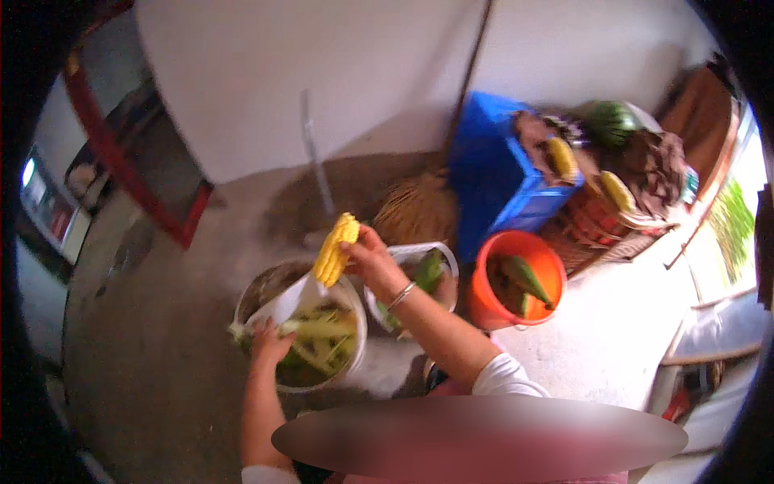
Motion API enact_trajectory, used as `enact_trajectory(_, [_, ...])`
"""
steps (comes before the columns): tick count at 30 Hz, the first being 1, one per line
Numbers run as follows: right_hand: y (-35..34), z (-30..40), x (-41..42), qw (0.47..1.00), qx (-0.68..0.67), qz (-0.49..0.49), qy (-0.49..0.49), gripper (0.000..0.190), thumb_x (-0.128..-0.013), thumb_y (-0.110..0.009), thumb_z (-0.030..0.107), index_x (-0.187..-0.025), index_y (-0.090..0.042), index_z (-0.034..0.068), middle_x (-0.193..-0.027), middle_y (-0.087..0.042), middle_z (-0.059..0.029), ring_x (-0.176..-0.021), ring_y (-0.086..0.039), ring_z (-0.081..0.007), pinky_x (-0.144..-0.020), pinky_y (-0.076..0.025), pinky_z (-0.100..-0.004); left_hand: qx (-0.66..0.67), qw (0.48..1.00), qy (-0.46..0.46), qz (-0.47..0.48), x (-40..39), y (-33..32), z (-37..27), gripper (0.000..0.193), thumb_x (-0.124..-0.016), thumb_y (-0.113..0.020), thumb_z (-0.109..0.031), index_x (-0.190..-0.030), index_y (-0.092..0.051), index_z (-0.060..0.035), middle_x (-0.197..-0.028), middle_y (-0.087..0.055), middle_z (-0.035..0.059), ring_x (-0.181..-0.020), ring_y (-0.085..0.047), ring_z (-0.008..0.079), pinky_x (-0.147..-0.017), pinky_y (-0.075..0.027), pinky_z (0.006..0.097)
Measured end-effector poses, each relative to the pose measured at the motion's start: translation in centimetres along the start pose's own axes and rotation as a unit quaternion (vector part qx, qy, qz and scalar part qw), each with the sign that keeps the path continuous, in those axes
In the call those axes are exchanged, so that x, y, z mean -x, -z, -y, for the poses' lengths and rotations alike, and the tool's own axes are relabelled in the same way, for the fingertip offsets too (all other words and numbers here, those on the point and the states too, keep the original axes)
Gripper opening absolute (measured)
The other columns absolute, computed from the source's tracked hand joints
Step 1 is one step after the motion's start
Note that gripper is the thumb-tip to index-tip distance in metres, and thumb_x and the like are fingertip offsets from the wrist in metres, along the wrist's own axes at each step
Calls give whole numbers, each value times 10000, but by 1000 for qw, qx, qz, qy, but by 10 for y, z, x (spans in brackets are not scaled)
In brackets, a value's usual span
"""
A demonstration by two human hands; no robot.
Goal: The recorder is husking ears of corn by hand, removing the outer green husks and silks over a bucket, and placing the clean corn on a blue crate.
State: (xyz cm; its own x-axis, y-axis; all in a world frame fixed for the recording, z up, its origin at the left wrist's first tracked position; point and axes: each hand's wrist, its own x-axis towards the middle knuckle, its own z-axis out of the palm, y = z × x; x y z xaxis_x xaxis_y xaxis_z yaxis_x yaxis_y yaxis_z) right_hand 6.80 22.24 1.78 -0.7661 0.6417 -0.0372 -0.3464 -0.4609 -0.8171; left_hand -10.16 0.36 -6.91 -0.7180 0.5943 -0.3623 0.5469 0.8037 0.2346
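Observation:
My right hand (375, 260), with a bracelet at its wrist, holds a yellow ear of corn (336, 251) upright at a tilt. My left hand (272, 345) grips pale corn husks (284, 308) over a round white bucket (361, 339). Green husks lie inside that bucket. Behind my right hand stands a white basket (450, 257) with green leaves in it. To its right an orange bucket (484, 302) holds an ear of corn in green husk (527, 278).
A blue crate (484, 163) stands by the wall, a broom head (420, 206) beside it. A red woven basket (592, 221) sits at the right, with yellow corn (618, 192) and a green watermelon (608, 123) nearby. A red door frame (115, 154) is at the left.

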Motion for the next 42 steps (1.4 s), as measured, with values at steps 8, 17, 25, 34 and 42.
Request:
enact_trajectory(8, [120,151,12,961,99,-140,217,499,-777,-616,110,-1211,-376,56,-1019,-538,-79,-897,-563,-201,-742,-493,-342,26,998,-64,-4,11,22,-37,668,-769,-613,-375,-1309,-343,-90,-1293,-407,141,-1089,-483,302,-867,-421,422])
enact_trajectory(17, [253,312,32,558,688,-411,217,581,-683,-683,290,-1169,-444,80,-1003,-591,-196,-919,-580,-341,-801,-452,-388,190,970,-144,59,34,20,-59,609,-788,-622,-266,-1300,-357,-71,-1233,-458,155,-1007,-530,282,-809,-452,419])
enact_trajectory(25, [301,317,4,535,710,-427,164,433,-706,-624,321,-1052,-470,112,-974,-589,-212,-922,-561,-362,-792,-441,-433,187,970,-141,63,37,17,-48,611,-792,-629,-238,-1308,-343,-80,-1229,-451,157,-1050,-505,299,-813,-459,423])
enact_trajectory(34, [291,295,-15,372,822,-419,100,299,-794,-510,269,-1044,-559,113,-956,-592,-151,-897,-573,-321,-783,-466,-400,210,960,-180,37,30,2,-23,584,-805,-610,-234,-1301,-355,-63,-1234,-468,172,-1092,-489,283,-845,-437,375])
enact_trajectory(42, [207,157,-17,619,752,-20,224,200,-733,-555,177,-916,-622,130,-802,-610,-139,-726,-589,-317,-659,-478,-389,203,966,-159,31,41,25,-59,542,-798,-618,-217,-1272,-402,-65,-1126,-533,181,-997,-539,258,-791,-454,363])
